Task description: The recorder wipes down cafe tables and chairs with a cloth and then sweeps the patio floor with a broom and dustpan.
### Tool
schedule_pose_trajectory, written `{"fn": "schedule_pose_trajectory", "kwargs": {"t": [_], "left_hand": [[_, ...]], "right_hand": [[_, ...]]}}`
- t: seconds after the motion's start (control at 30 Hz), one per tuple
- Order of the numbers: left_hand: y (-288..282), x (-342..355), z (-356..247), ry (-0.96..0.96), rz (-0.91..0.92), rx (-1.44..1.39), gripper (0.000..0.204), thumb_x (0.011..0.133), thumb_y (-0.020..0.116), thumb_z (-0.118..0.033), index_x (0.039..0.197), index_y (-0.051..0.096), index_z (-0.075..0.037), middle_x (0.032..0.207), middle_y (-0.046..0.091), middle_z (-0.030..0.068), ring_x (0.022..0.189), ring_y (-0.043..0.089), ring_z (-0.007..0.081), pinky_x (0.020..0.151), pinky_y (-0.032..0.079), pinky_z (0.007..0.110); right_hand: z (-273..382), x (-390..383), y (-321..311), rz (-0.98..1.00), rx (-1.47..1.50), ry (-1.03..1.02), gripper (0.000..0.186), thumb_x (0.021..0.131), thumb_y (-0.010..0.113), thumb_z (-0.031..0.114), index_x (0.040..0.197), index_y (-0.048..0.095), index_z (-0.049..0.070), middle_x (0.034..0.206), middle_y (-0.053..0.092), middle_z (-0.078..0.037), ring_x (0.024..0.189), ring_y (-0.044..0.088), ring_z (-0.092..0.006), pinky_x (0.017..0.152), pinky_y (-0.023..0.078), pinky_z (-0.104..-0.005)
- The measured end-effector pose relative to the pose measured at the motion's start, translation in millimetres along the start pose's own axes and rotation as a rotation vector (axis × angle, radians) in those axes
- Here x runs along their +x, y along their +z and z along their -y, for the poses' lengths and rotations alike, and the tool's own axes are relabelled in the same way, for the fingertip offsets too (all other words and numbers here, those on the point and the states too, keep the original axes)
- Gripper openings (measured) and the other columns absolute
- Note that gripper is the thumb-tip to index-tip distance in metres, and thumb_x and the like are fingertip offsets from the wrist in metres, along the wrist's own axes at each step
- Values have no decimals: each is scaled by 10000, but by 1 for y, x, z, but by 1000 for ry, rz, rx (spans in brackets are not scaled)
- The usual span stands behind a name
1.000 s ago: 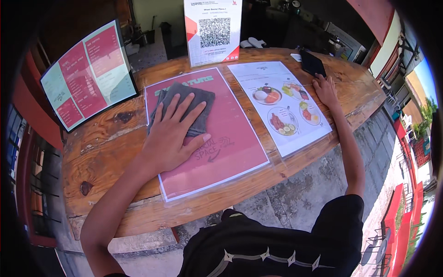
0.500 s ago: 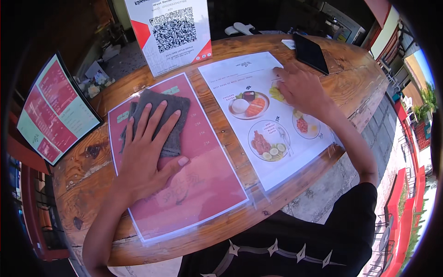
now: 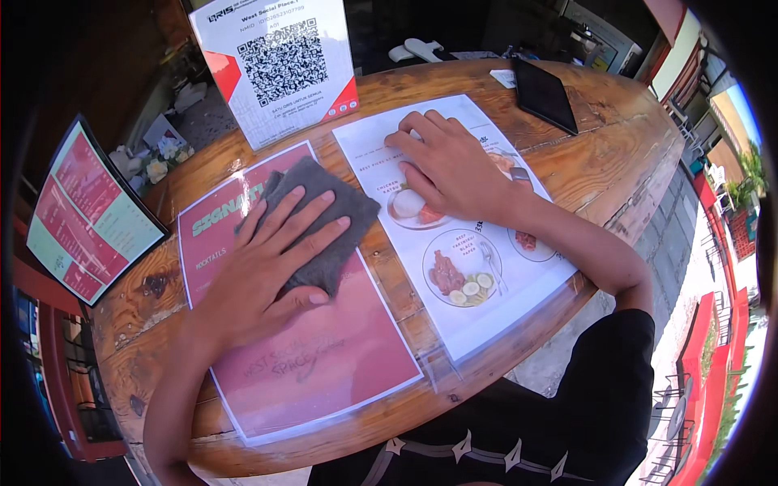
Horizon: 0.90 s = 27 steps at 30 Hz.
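My left hand (image 3: 267,267) lies with fingers spread on a folded grey cloth (image 3: 336,243), pressing it onto a laminated red menu sheet (image 3: 324,373). The cloth's right corner sticks out past that sheet's right edge. To the right, my right hand (image 3: 442,162) rests, fingers bent and apart, on the upper part of a laminated white sheet with food pictures (image 3: 466,316), holding nothing. Both sheets lie side by side on the curved wooden counter (image 3: 608,162), partly hidden under my hands.
A card stand with a square code (image 3: 275,73) stands at the back, a red and green menu stand (image 3: 93,211) at the left. A black tablet (image 3: 543,97) lies at the back right, beside a small white card (image 3: 502,78). Flowers (image 3: 154,166) sit behind the menu stand.
My right hand has moved leftward from near the tablet across the white sheet. The cloth under my left hand has shifted right toward the sheet's edge. The view has shifted as well.
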State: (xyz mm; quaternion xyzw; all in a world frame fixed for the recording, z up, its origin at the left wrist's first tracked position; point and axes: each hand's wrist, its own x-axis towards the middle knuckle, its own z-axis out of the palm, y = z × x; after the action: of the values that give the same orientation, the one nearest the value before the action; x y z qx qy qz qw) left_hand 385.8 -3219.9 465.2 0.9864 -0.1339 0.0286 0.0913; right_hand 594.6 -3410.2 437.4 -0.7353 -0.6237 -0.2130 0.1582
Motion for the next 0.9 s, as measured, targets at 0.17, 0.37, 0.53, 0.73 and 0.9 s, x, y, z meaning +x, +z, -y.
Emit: {"fn": "schedule_pose_trajectory", "kwargs": {"t": [0.17,0.37,0.53,0.73,0.9], "left_hand": [[18,39,-32,8,28,50,851,766,509,-616,1390,259,-96,1455,155,165,1346,94,382,1047,69,577],[10,41,-64,375,330,-72,817,735,470,-668,1379,314,-190,1466,186,101,1360,112,331,1049,88,573],[9,54,-13,18,10,-1,738,802,413,-618,1361,345,-141,1445,241,111,1336,168,357,1050,74,553],[13,41,-75,483,429,-199,801,737,487,-652,1383,308,-215,1473,182,60,1357,107,342,1042,77,589],[7,57,-13,94,34,-64,686,804,428,-594,1346,384,-177,1437,279,82,1345,176,332,1052,118,544]], "right_hand": [[-9,-6,0,-41,236,139,292,807,505,63,1099,495,51,1088,439,-140,959,455,-278,823,356,-386],[-8,-5,1,-28,299,-26,307,773,514,2,1073,512,70,1021,453,-104,961,463,-263,805,352,-378],[-7,-7,-2,-68,348,-31,332,750,511,-41,1066,509,58,1020,477,-104,945,481,-266,815,343,-374],[-8,-4,-5,-76,458,7,309,722,479,-79,1000,531,44,995,503,-97,942,491,-259,812,340,-362],[-4,-7,-8,-120,407,-83,306,712,485,-79,981,541,55,968,510,-84,930,496,-250,804,337,-362]]}}
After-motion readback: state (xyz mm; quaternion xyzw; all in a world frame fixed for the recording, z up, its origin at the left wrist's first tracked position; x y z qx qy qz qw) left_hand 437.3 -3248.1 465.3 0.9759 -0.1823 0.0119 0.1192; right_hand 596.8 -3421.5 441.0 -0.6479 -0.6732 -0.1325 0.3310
